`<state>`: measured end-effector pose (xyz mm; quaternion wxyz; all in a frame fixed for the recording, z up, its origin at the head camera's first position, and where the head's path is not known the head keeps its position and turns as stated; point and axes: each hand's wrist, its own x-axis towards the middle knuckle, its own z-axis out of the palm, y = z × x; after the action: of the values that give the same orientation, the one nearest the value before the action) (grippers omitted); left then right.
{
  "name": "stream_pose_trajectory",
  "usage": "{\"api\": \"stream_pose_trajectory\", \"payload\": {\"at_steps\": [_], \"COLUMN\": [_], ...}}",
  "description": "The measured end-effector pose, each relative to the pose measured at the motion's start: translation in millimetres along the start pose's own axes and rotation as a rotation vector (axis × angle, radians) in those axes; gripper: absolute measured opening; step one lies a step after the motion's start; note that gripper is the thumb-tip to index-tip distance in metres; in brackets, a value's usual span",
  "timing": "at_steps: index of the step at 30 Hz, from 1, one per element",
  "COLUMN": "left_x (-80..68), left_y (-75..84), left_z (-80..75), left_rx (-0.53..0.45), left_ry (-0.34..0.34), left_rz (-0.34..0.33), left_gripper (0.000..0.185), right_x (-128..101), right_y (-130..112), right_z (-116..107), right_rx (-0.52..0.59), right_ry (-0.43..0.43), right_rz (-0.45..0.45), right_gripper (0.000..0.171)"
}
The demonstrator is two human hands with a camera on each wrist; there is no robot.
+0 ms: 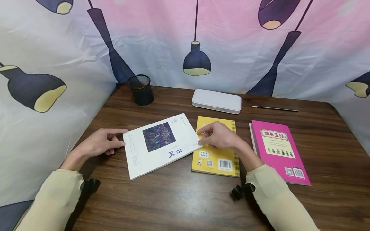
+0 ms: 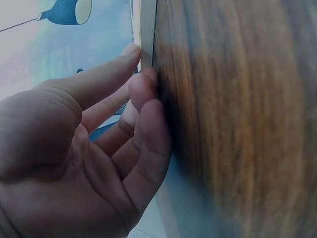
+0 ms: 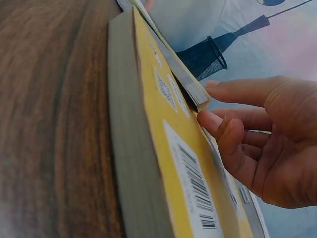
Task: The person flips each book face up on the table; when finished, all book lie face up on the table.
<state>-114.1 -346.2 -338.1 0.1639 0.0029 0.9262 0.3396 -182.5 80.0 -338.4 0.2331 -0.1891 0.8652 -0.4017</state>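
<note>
A white book (image 1: 160, 144) with a dark picture on its cover lies slanted on the wooden table (image 1: 179, 199), its right corner overlapping a yellow book (image 1: 215, 157). My left hand (image 1: 104, 142) lies at the white book's left edge, its nearly straight fingertips (image 2: 141, 84) touching that edge (image 2: 147, 29). My right hand (image 1: 219, 136) is over the yellow book and pinches the white book's right corner. In the right wrist view one finger (image 3: 237, 91) is above the corner (image 3: 195, 94) and one below, over the yellow cover (image 3: 168, 124).
A pink book (image 1: 277, 150) lies to the right of the yellow one. At the back stand a black mesh pen cup (image 1: 140, 89), a white case (image 1: 216, 101) and a thin pencil-like stick (image 1: 274, 108). A printed curtain (image 1: 43, 48) closes the back and sides.
</note>
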Motion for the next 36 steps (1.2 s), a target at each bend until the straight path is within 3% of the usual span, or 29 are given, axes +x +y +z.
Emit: {"api": "stream_pose_trajectory", "payload": {"at_steps": [22,36], "left_x": [-0.4,-13.6], "left_y": [-0.7,-3.1], "left_z": [1.8,2.1], "left_rx": [0.0,-0.057], "left_ry": [0.002,-0.007], "left_rz": [-0.01,-0.008], "left_gripper": [0.064,0.054], "right_x": [-3.1,7.1], "right_y": [-4.3,-3.3], "right_z": [8.5,6.2], "right_rx": [-0.076,-0.038], "right_ry": [-0.009,0.023], "right_rz": [0.023,0.045], "right_gripper": [0.059,0.042]}}
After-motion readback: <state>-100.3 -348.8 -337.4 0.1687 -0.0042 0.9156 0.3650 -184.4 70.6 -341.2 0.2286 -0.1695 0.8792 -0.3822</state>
